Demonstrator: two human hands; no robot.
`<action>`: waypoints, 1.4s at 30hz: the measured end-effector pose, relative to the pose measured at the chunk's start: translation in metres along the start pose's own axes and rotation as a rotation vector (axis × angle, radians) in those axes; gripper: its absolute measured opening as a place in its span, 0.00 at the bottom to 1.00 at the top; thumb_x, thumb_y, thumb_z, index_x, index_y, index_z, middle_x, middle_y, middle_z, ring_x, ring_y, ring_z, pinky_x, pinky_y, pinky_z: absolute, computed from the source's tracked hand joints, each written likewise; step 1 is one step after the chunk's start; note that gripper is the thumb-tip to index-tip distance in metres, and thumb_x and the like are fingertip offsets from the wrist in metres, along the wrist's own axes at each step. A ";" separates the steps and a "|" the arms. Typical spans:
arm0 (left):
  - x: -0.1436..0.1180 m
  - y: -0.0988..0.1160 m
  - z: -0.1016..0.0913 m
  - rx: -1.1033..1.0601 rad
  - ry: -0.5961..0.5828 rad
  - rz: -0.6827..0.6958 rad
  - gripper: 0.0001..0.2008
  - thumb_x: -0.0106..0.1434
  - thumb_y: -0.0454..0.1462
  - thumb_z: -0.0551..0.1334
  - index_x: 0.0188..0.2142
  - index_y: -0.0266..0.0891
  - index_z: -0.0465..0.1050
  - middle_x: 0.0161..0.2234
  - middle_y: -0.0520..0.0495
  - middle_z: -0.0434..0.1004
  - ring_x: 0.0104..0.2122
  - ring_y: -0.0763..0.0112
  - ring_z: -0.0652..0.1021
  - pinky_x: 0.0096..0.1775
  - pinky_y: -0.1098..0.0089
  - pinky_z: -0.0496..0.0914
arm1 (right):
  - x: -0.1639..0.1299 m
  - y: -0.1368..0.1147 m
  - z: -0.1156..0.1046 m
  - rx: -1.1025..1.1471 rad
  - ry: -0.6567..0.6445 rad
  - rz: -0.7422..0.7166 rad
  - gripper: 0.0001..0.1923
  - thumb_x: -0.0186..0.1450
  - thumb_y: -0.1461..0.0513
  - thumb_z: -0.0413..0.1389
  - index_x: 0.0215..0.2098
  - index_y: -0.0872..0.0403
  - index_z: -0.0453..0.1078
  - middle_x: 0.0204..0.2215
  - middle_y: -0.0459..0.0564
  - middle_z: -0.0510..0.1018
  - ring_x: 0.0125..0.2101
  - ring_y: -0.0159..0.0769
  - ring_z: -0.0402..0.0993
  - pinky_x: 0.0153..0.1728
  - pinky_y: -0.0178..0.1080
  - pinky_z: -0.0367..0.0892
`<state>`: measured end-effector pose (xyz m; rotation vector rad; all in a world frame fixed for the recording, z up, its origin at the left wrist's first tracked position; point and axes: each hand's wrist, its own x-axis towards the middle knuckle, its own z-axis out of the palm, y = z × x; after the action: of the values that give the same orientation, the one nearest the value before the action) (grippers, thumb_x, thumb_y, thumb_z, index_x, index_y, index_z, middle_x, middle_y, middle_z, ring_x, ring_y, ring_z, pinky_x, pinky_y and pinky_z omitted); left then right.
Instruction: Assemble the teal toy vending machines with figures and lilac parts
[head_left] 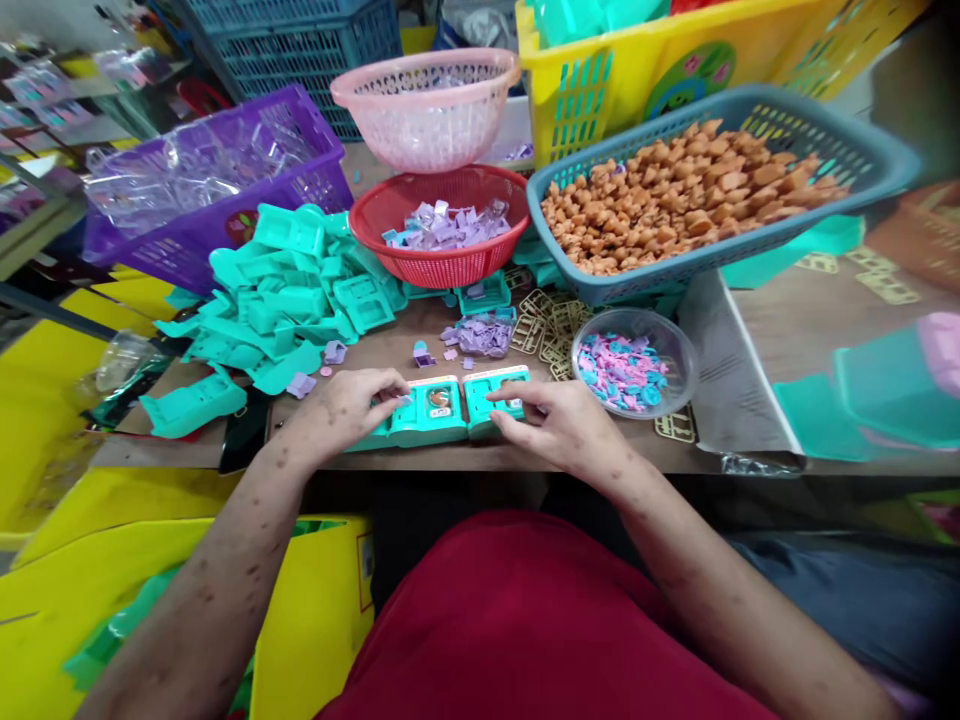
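Observation:
A row of teal plastic trays (429,434) lies at the table's front edge. In the middle one sits a small brown figure (439,398) in a recess. Over the left end of the row my left hand (349,408) is closed, thumb and forefinger pinched on a small pale lilac piece (406,400). My right hand (562,415) reaches over the right-hand tray (480,388), thumb and forefinger apart, with nothing visible between them. Its fingers cover part of that tray. Just behind the trays are loose purple pieces (484,336).
Teal trays are heaped (300,290) at left. Behind stand a purple basket (285,190), a red colander (442,268), a pink colander (427,130) and a blue-grey basket (652,270) of brown pieces. A clear bowl (682,365) of pink and blue bits and gold frames (551,325) lie right.

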<state>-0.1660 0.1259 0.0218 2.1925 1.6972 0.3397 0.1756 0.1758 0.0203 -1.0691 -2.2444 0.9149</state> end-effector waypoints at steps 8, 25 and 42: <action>0.004 0.005 -0.003 0.087 -0.016 0.070 0.12 0.75 0.41 0.61 0.47 0.45 0.85 0.47 0.47 0.89 0.47 0.59 0.86 0.49 0.63 0.74 | 0.052 -0.030 0.031 -0.448 -0.200 -0.148 0.20 0.75 0.45 0.63 0.59 0.41 0.84 0.46 0.53 0.91 0.46 0.50 0.87 0.40 0.41 0.70; 0.020 0.002 0.000 0.206 -0.128 0.108 0.09 0.73 0.37 0.63 0.42 0.44 0.85 0.40 0.45 0.88 0.42 0.60 0.85 0.43 0.65 0.72 | 0.068 -0.042 0.045 -0.509 -0.295 -0.046 0.17 0.71 0.46 0.67 0.54 0.38 0.87 0.42 0.54 0.91 0.48 0.53 0.88 0.42 0.41 0.74; -0.009 0.071 -0.013 -0.035 0.325 0.094 0.15 0.79 0.43 0.62 0.61 0.42 0.77 0.55 0.41 0.81 0.54 0.56 0.81 0.57 0.59 0.75 | 0.037 -0.033 0.023 0.685 -0.243 0.095 0.34 0.72 0.61 0.46 0.76 0.51 0.55 0.25 0.38 0.68 0.25 0.35 0.63 0.32 0.37 0.64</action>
<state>-0.1104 0.1029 0.0636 2.2934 1.7314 0.7822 0.1227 0.1818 0.0347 -0.7702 -1.8172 1.7617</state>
